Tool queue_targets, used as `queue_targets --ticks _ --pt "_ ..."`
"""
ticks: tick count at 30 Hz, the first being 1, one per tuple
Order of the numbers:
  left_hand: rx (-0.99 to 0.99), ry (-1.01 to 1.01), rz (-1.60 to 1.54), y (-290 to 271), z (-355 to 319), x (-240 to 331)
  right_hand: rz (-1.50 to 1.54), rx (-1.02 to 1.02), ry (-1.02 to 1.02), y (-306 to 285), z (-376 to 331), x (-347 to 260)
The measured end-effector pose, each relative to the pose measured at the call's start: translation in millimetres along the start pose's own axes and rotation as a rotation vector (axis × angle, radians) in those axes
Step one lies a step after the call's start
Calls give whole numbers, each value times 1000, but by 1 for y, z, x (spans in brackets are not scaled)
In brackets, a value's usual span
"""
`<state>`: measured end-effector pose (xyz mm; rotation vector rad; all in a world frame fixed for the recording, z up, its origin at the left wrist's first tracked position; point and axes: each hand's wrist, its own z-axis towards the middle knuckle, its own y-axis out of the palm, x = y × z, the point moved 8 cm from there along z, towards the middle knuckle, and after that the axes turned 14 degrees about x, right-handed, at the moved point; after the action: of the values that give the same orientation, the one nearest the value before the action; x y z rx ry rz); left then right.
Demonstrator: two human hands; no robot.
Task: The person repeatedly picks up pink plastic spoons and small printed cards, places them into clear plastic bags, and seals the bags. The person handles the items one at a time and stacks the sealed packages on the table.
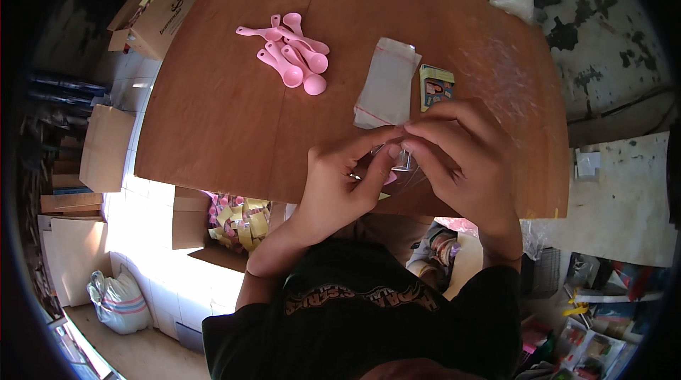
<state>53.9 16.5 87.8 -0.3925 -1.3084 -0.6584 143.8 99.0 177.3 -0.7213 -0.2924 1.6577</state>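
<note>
On the brown table (213, 132), pink scoops (281, 62) lie toward the far left corner. Near the near edge, the left hand (340, 178) and right hand (464, 157), fingertips close together, pinch a clear plastic bag (403, 161); clear sleeves (386, 86) lie beyond.

A striped white sack (120, 300) stands at lower left, near what may be a blue container (190, 337).

- On my feed I see plain pink spoons (291, 76).
- I make out a reddish-brown table (213, 110).
- Whitish translucent sleeves (386, 82), thin red edge line.
- Cards (436, 89) in yellow and dark blue.
- Black shirt (333, 341), orange-brown lettering.
- White sack (119, 313), red and blue stripes.
</note>
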Motion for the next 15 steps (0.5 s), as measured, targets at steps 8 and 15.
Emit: queue_targets --ticks 8,15 --pt "-158 328 356 21 -5 12 -293 -70 -180 8 -11 -4" --pt "-219 253 212 22 -9 12 319 11 213 -15 -10 32"
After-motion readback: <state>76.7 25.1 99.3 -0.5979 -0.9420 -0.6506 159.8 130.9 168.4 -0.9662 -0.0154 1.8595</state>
